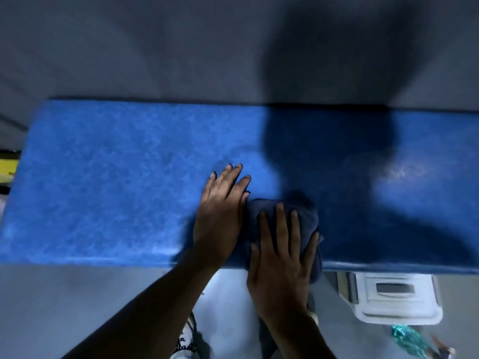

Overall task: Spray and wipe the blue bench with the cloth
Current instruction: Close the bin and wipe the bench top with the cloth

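1. Blue bench (108,182) runs left to right across the head view, against a grey wall. Its top is mottled blue; the left half is lit, the right half lies mostly under the person's shadow, with one glossy highlight far right. Judgement: that sheen may be wet spray, not certain.
2. Dark blue cloth (308,216) is bunched into a pad on the bench top near the front edge, about mid-length. A fold of it hangs over the front edge, just right of the wrist.
3. Right hand (281,257) lies flat on the cloth, fingers straight and slightly spread, pointing toward the wall. It presses down; nothing is pinched or curled around.
4. Left hand (220,216) lies palm-down on bare bench just left of the cloth, fingers straight and together. Its thumb side touches the cloth's left margin. It holds nothing.
5. No spray bottle is visible.
6. Handling, judged: the cloth is soft, light and limp, and it will bunch or roll under a sliding palm. Best controlled by flat pressure over its middle, as here, or by gathering the hanging fold under the palm. The bench looks rigid and smooth-coated, so the cloth should glide easily, more so where wet.
7. Step in hand, judged: wiping mid-bench; the frame is slightly blurred at the cloth.
8. Below the bench: grey floor, a white plastic container (396,296) at right, a shoe (185,343) at bottom.
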`<state>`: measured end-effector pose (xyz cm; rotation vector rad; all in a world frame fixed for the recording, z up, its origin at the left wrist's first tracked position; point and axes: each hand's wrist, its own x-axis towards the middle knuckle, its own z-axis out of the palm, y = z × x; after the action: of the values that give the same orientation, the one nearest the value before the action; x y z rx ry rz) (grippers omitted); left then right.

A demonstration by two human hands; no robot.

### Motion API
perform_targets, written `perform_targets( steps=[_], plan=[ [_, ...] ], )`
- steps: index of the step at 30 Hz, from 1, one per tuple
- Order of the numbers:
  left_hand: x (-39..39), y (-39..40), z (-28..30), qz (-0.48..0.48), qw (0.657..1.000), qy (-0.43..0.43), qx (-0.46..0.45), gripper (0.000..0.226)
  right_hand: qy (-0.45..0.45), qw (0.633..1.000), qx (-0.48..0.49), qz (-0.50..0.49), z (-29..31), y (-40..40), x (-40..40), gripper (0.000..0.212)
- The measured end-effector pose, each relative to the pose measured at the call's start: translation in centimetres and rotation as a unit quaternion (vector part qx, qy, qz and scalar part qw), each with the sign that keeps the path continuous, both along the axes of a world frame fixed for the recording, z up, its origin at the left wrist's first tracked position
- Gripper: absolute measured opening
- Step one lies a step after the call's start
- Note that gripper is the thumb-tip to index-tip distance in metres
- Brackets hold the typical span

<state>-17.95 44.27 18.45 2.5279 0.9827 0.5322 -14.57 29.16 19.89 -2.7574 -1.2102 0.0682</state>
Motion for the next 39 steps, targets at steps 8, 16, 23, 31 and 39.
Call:
perform_targets(
  steps=[8, 16, 23, 31, 39],
  plan=[
    [-0.1, -0.4, -0.7, 0.011, 0.999, -0.041, 0.026, 0.028, -0.007, 0.998, 0.029, 0.048, -0.7, 5.8, 9.3, 0.055],
    [0.2, -0.6, -0.4, 0.017, 0.999, 0.006, 0.048, 0.032, 0.03, 0.994, 0.005, 0.106, -1.0, 12.1, 17.0, 0.055],
    [0.3, -0.8, -0.2, 0.026, 0.998, 0.016, 0.055, 0.03, 0.037, 0.991, 0.039, 0.124, -0.9, 14.6, 19.5, 0.055],
    [0.4, -1.1, 0.5, 0.032, 0.999, 0.013, 0.038, 0.028, 0.053, 0.99, 0.028, 0.125, -0.6, 11.0, 17.5, 0.057],
    [0.9, -1.4, 1.2, 0.037, 0.999, 0.022, 0.005, 0.029, 0.015, 0.995, 0.044, 0.093, -0.1, 0.8, 11.9, 0.055]
  ],
)
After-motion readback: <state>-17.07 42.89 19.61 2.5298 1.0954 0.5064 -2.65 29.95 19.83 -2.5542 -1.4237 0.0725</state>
